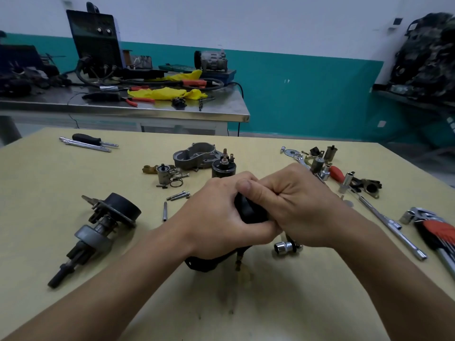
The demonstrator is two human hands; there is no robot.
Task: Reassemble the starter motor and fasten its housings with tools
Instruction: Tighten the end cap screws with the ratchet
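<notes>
Two hands, left hand (pixel 216 217), right hand (pixel 295 205), gripping black motor housing (pixel 248 212) between them

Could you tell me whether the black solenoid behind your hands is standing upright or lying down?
Upright: the black solenoid stands on its end on the table, its terminal studs pointing up.

The pale yellow tabletop (pixel 49 183) is lit softly and evenly. Edges are bowed by the wide lens; the red-handled hex keys (pixel 440 233) at right are blurred.
</notes>
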